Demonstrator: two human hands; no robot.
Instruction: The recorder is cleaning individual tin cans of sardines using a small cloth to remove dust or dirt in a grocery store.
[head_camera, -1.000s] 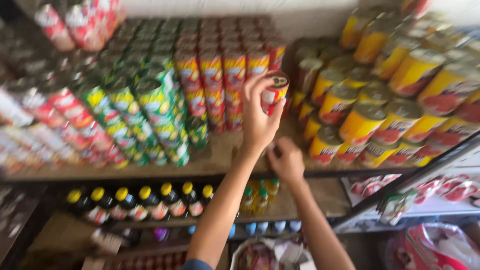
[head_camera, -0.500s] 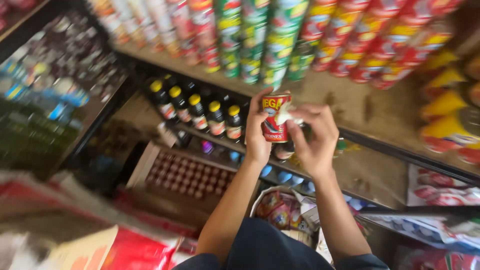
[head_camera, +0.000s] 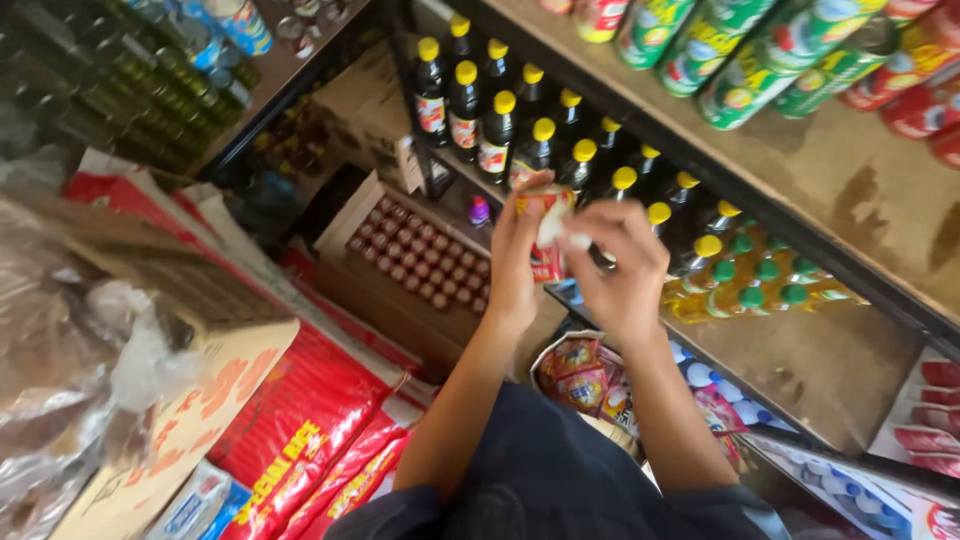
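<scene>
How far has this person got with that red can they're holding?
Done: the small red can is off the shelves and held in front of the dark yellow-capped bottles. In hand: the left hand grips it while the right hand presses something white against it. Left: the can is not yet set down anywhere.

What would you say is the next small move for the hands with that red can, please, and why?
Probably rub the white cloth across the side of the red can. The left hand holds the can upright in front of the shelf of dark bottles, and the right hand already presses the cloth against its upper part, so a wipe seems the likely move, though I cannot see any dirt.
</scene>
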